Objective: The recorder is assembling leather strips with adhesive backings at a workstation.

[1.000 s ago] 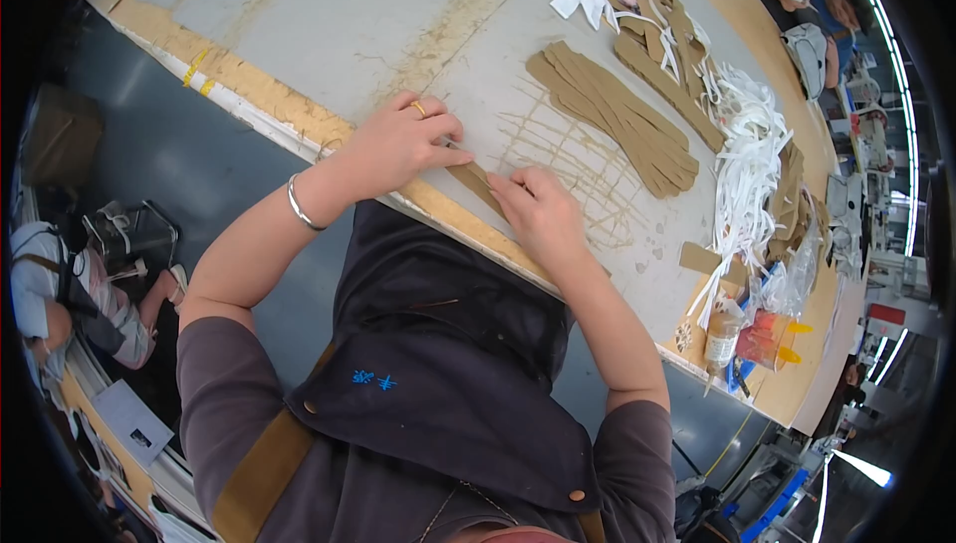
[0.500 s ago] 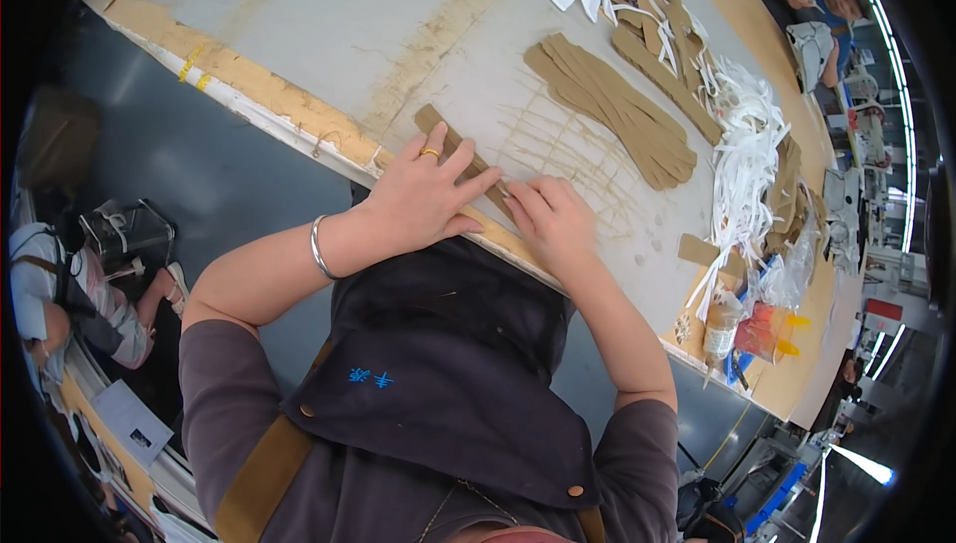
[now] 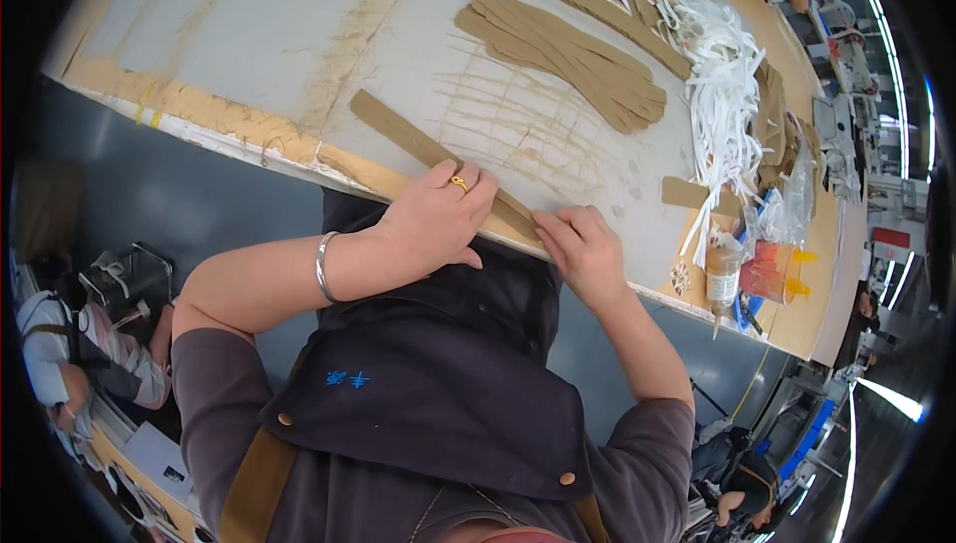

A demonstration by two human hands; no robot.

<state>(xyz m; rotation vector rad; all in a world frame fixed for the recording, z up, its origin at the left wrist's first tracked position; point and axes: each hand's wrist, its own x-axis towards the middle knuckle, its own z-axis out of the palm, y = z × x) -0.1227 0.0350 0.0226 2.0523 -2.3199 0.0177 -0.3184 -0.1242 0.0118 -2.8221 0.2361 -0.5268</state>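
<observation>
One long brown strip (image 3: 396, 132) lies slantwise along the table's near edge, its far end flat on the grey surface. My left hand (image 3: 438, 212) rests across its middle, fingers bent and pressed together on it, thumb sticking out below the edge. At the strip's near right end, my right hand (image 3: 588, 250) pinches it between thumb and fingertips. What lies beneath the left fingers is hidden. Beyond my hands, a fanned stack of similar brown strips (image 3: 568, 60) sits on the table.
The worktable (image 3: 249, 55) carries a tangled heap of white tapes (image 3: 722, 95) on the right. A short brown piece (image 3: 697, 194), a nozzle bottle (image 3: 724, 279) and a red container with orange tips (image 3: 772, 269) are nearby. A seated person (image 3: 75, 364) is at the left.
My left hand has slid along the strip toward its near end, its fingers drawing together. My right hand has moved nearer and rightward, and more of the strip's far part shows. The view has shifted.
</observation>
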